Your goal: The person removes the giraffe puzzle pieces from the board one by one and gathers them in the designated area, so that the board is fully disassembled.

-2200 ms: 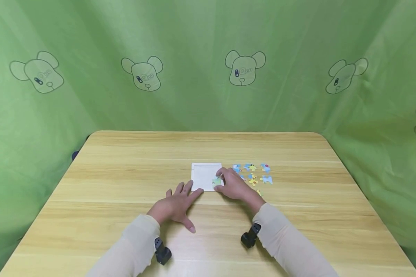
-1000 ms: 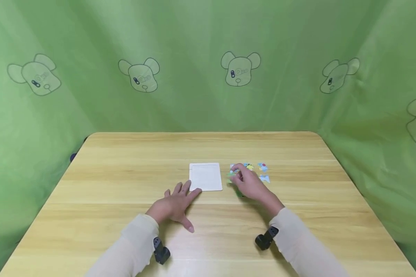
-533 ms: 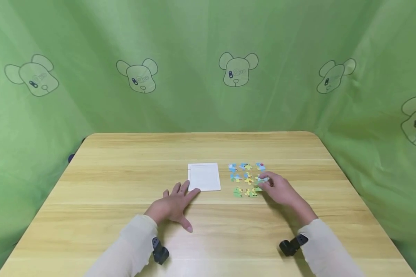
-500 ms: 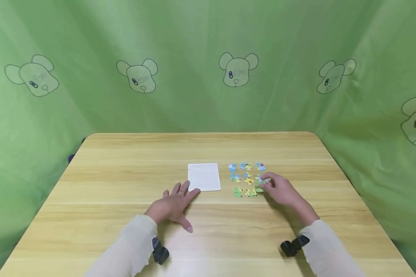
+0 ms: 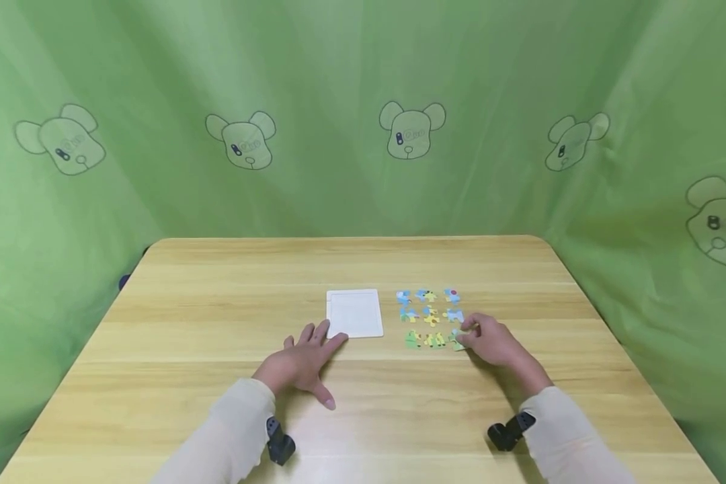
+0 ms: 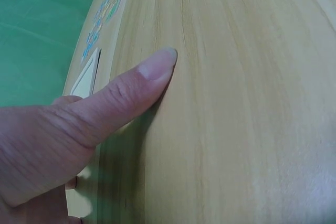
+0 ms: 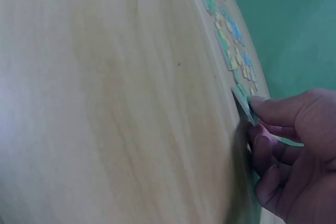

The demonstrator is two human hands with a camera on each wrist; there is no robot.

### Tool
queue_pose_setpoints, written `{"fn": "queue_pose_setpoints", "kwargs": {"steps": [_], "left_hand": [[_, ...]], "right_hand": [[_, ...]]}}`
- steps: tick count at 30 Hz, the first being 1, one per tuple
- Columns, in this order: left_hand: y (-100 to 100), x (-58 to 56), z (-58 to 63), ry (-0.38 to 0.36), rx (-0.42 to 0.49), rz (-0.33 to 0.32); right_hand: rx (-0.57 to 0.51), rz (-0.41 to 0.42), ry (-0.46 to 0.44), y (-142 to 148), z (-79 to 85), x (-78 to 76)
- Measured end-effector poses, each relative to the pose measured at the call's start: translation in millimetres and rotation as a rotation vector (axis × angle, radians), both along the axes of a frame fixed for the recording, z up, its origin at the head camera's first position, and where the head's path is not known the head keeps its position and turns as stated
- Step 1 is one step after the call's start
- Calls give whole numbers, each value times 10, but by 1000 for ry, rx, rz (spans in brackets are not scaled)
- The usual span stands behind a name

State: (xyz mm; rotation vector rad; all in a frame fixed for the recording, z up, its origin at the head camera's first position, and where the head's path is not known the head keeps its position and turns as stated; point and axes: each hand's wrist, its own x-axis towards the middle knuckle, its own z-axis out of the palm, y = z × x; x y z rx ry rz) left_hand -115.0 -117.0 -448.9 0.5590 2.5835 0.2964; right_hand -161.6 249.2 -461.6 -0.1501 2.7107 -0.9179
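Note:
In the head view my right hand (image 5: 493, 341) pinches a green jigsaw piece (image 5: 458, 341) at the near right corner of several loose jigsaw pieces (image 5: 431, 316). The right wrist view has that green piece (image 7: 242, 99) tilted, one edge raised off the table, between thumb and finger. Blue, yellow and green pieces lie in three rows. My left hand (image 5: 302, 364) rests on the table with fingers spread, its fingertips touching the near left corner of a white square puzzle tray (image 5: 355, 314). The tray shows a bare inside.
The wooden table (image 5: 248, 269) has rounded far corners. A green curtain (image 5: 314, 188) with mouse-head drawings hangs behind and at both sides. Black wrist cameras (image 5: 280, 441) are strapped over the pale sleeves.
My right hand has carried the green piece from the tray's near right corner rightward to the near right end of the loose pieces. My left hand has stayed put. The head view has shifted slightly.

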Motion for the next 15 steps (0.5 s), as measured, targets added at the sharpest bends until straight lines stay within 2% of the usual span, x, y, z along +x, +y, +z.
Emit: {"fn": "queue_pose_setpoints", "kwargs": {"steps": [15], "left_hand": [[-31,-9,-58,2,7,13]], "right_hand": [[13,-70,25,10,-108,-40]]}}
